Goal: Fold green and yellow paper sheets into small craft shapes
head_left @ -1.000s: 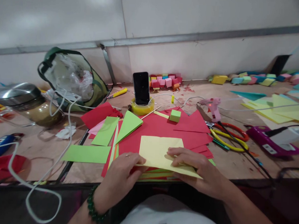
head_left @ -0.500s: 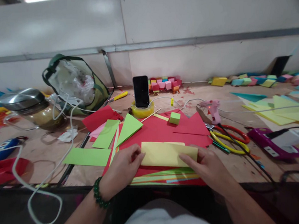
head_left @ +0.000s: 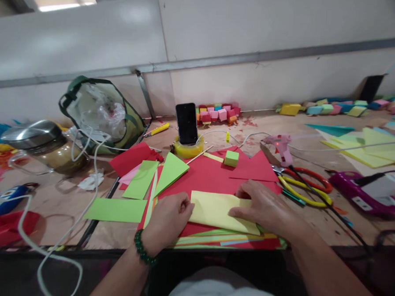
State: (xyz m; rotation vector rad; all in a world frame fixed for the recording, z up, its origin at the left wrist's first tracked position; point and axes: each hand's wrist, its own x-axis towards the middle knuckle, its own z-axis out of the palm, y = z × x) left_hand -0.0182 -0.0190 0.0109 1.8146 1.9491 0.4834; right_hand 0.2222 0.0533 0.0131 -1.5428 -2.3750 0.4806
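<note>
A folded strip of pale yellow paper (head_left: 214,207) lies over red paper sheets (head_left: 206,175) in front of me. My left hand (head_left: 172,213), a green bead bracelet at its wrist, pinches the strip's left end. Across the right part of the strip, my right hand (head_left: 263,206) has its thumb on the near face and its fingers curled over the far edge. Below the strip, edges of green, orange and red paper show. A small green paper cube (head_left: 231,158) sits beyond it, and a folded green paper triangle (head_left: 170,172) lies to the left.
Green paper strips (head_left: 116,210) lie left. A phone (head_left: 186,123) leans upright in a yellow tape roll (head_left: 189,147). To the right are a pink glue gun (head_left: 282,148), scissors (head_left: 308,189) and a purple power strip (head_left: 360,194). A glass jar (head_left: 45,151) stands left.
My right hand has slid left and inward along the yellow paper. The strip's right end has tilted toward me. My left hand keeps its hold at the left end.
</note>
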